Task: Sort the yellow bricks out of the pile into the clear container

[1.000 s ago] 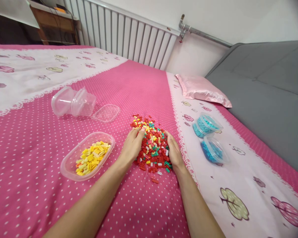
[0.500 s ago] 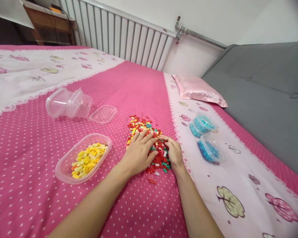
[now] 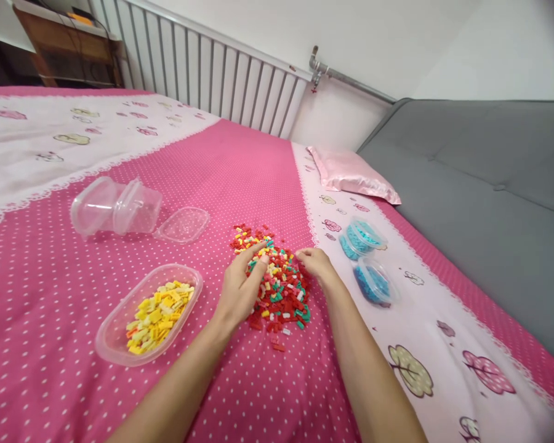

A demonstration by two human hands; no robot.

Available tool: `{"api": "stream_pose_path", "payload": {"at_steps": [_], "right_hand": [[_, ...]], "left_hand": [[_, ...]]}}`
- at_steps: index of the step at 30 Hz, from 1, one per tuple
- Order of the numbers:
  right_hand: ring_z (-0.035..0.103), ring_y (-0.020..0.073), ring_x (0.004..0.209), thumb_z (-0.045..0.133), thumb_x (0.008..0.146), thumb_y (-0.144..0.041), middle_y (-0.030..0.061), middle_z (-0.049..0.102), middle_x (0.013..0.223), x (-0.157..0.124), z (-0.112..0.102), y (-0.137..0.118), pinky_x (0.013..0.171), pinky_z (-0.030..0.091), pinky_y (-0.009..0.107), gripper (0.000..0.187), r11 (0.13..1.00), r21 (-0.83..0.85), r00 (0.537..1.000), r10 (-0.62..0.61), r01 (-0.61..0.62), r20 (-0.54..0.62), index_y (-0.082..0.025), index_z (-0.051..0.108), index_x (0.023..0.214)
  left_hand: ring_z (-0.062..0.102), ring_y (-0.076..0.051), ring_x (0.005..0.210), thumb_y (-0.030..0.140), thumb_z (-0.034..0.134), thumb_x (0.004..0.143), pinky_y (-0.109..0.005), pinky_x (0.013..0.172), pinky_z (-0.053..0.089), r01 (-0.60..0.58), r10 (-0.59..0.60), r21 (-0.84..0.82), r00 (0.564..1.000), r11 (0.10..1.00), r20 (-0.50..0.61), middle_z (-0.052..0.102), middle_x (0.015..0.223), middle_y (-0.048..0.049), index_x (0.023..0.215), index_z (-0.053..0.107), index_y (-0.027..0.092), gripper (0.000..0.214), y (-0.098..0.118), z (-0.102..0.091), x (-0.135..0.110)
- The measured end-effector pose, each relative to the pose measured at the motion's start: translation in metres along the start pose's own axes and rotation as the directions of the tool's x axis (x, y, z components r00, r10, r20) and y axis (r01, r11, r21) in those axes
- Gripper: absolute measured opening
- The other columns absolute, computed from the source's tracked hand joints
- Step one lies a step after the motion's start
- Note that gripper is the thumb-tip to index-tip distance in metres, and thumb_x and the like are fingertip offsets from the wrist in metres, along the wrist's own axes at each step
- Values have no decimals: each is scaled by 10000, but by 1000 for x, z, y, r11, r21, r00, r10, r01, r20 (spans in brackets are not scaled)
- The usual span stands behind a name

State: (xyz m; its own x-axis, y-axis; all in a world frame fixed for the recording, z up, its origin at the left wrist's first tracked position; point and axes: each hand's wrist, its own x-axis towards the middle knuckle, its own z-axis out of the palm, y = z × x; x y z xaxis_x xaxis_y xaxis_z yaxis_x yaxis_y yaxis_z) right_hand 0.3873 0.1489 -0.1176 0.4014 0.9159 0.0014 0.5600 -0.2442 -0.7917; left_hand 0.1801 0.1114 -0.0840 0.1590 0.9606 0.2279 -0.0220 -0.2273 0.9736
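Note:
A loose pile of small toy building bricks (image 3: 284, 289), mostly red with yellow, green and white ones, lies on the pink dotted bedspread. My left hand (image 3: 240, 284) is at the pile's left side, fingers stretched forward and thumb apart, with nothing visible in it. At the right edge of the pile, my right hand (image 3: 317, 263) has its fingertips drawn together; whether a brick is between them cannot be seen. To the left of my left hand stands an open clear plastic tub (image 3: 106, 335) holding yellow bricks (image 3: 159, 314).
Clear empty tubs (image 3: 96, 206) lie on their side at the left, beside a clear lid (image 3: 184, 224). On the right are tubs of turquoise bricks (image 3: 360, 237) and blue bricks (image 3: 373, 283). A pink pillow (image 3: 353, 172) rests by the grey headboard (image 3: 471, 178).
My left hand has shifted left off the top of the pile and turned onto its side, uncovering more bricks. My right hand has moved up along the pile's edge, its fingertips coming together.

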Motion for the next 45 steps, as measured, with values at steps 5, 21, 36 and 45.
{"api": "stream_pose_path", "payload": {"at_steps": [5,21,36,45], "right_hand": [[600,166,569,642,655,-261,-5,663,568,1,6,-17,582,400,268,106,977,-213,999,30,-22,33,-223,688,568],[618,170,751,622,712,-284,22,689,778,-31,-21,-71,754,482,322,118,925,219,942,-329,309,62,-191,667,768],[654,163,811,572,773,-158,28,726,861,-25,-16,-66,818,480,305,156,962,-59,964,-266,267,20,-189,706,847],[663,170,819,616,784,-205,9,738,855,-17,-2,-53,731,457,258,178,860,-492,988,-74,133,139,-256,742,900]], "left_hand": [[492,-200,1247,441,483,859,-362,1096,333,204,-241,-577,970,791,13,561,1325,-89,1206,583,169,452,9,0,3],[486,-217,1258,570,383,833,-313,1088,370,452,-446,-836,846,310,292,513,1358,-164,1367,399,84,723,9,-2,5],[513,-257,1227,491,403,858,-336,1027,439,411,-501,-896,818,165,283,526,1314,-225,1371,367,24,694,16,-2,4],[507,-287,1227,493,452,840,-352,1012,447,401,-495,-905,821,144,285,516,1318,-239,1347,400,11,701,14,-2,4]]}}
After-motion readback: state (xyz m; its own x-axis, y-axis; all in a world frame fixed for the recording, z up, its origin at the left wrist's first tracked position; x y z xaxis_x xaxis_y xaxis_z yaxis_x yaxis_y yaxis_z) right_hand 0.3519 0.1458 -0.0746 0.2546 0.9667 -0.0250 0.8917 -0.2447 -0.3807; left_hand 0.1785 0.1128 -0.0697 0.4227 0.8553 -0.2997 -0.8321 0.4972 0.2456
